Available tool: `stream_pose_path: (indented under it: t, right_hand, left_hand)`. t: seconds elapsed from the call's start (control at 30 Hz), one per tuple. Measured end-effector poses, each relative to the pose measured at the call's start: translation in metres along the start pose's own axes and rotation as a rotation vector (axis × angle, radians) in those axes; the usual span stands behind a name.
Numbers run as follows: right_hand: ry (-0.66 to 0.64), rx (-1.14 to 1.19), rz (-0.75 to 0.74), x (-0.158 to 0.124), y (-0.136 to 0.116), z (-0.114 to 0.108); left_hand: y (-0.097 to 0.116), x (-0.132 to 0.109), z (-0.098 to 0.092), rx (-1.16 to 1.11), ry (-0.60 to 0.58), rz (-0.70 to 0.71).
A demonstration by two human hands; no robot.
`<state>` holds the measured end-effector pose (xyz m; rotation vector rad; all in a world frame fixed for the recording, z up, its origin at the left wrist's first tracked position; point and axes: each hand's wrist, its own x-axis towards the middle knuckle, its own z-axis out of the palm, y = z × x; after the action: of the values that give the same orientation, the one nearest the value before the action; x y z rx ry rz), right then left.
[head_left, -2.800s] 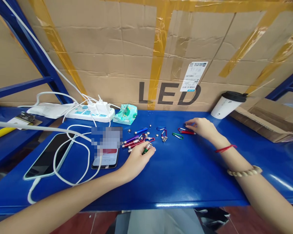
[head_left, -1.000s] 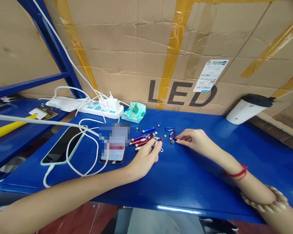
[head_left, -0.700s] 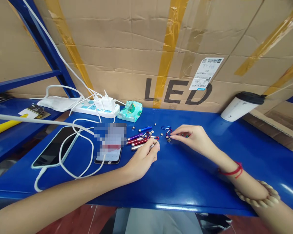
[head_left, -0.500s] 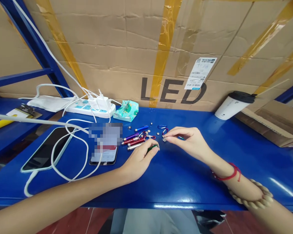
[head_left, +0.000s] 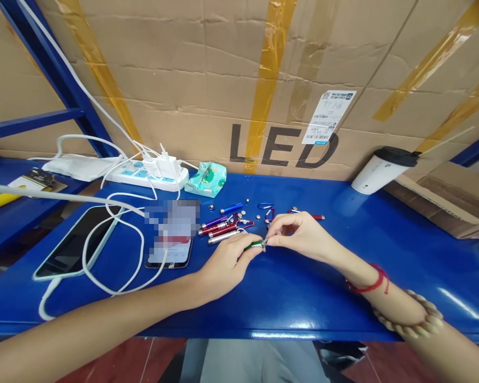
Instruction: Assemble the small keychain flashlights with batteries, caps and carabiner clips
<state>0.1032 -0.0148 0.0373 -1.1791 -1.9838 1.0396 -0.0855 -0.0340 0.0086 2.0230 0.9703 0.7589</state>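
Note:
My left hand [head_left: 223,263] is closed around a small green penlight [head_left: 252,245], its right end sticking out past the thumb and forefinger. My right hand [head_left: 305,234] pinches a tiny silver metal piece [head_left: 265,242] against that end; its exact shape is too small to tell. Just beyond my left hand lie a purple penlight [head_left: 214,222], red penlights [head_left: 223,230], a silver penlight [head_left: 219,239] and a blue penlight [head_left: 232,208]. Blue carabiner clips [head_left: 266,206] and several small round button cells [head_left: 258,217] are scattered between the hands. Partly behind my right hand shows a red penlight [head_left: 318,217].
Two phones, one dark-screened [head_left: 80,242] and one lit [head_left: 171,252], lie left among white cables [head_left: 142,255]. Behind them are a power strip [head_left: 131,178] and a green tissue pack [head_left: 206,180]. A lidded cup [head_left: 377,173] and a cardboard tray [head_left: 427,205] stand right. A large carton [head_left: 223,69] forms the back.
My right hand has moved left and slightly down, bringing the silver piece to the end of the green penlight. The green penlight now shows more between my left fingers.

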Motion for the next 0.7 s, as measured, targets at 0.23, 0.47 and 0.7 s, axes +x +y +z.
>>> stream_pose_path:
  t: [0.23,0.47,0.7]
  right_hand:
    - [-0.005,-0.142,-0.168,-0.004,-0.006,-0.001]
    - [0.077,-0.160,-0.134,-0.004,-0.001,0.010]
    - [0.018,0.048,0.058,-0.004,0.007,0.017]
  left_hand:
    - [-0.002,-0.001,0.002,0.075,-0.007,0.014]
    - [-0.005,-0.001,0.003,0.083,0.057,-0.003]
    - [-0.009,-0.002,0.005,0.132,0.067,0.017]
